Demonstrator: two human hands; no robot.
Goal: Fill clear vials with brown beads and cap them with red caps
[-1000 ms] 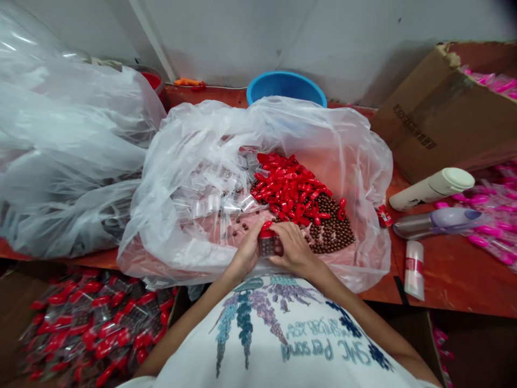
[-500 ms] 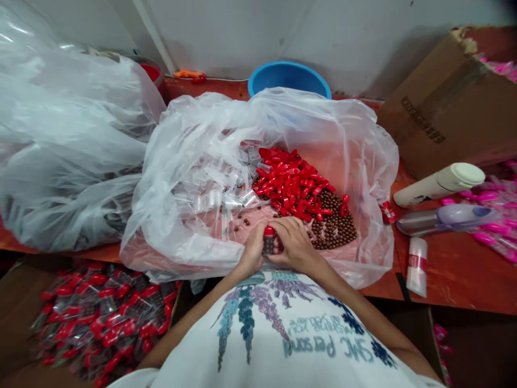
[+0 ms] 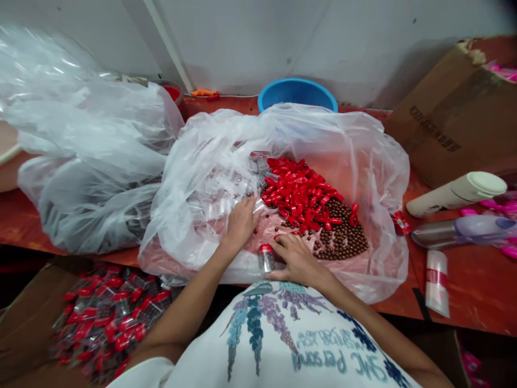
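My left hand (image 3: 241,220) reaches to the near edge of a pile of clear plastic containers (image 3: 218,209). Its fingers are stretched out, and one clear container lies by the fingertips. A small clear jar with a red cap (image 3: 266,258) stands close to my body, its contents dark. My right hand (image 3: 298,260) curls at the jar's right side, index finger near the cap and thumb near the base. Under its other fingers shows a bit of red plastic. Just beyond are a heap of red plastic pieces (image 3: 302,188) and loose brown beads (image 3: 343,231).
A translucent plastic sheet (image 3: 383,156) lines the work area. More filled bags (image 3: 92,161) sit left. A box of red-capped jars (image 3: 109,312) is below left. A blue basin (image 3: 299,94) stands behind; a cardboard box (image 3: 448,118), bottle (image 3: 456,194) and flask (image 3: 460,231) are right.
My left hand has left the red-capped jar and moved forward and left to the clear containers. My right hand stays by the jar, its fingers more spread. The view has shifted slightly.
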